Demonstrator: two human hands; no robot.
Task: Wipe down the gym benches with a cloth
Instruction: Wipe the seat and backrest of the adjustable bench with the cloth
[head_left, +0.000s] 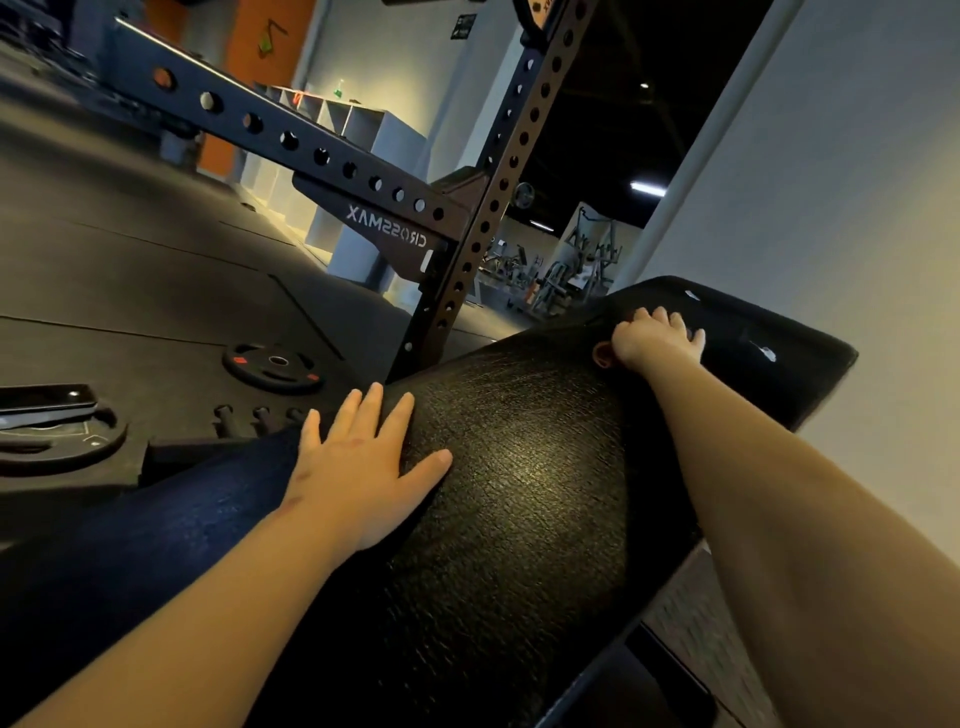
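A black weight plate (274, 368) lies flat on the dark rubber floor (130, 270) at my left, near the foot of the perforated rack upright (488, 208). My left hand (358, 467) lies flat on the black textured bench pad (519, 493), fingers straight and spread apart, gripping nothing. The pad runs away from me up to the right, beside the pale wall (857, 182). Near its far end, my right hand (654, 338) presses down, fingers curled together over what I take to be the cloth (602, 357). Only a small reddish-brown corner of it shows by my wrist.
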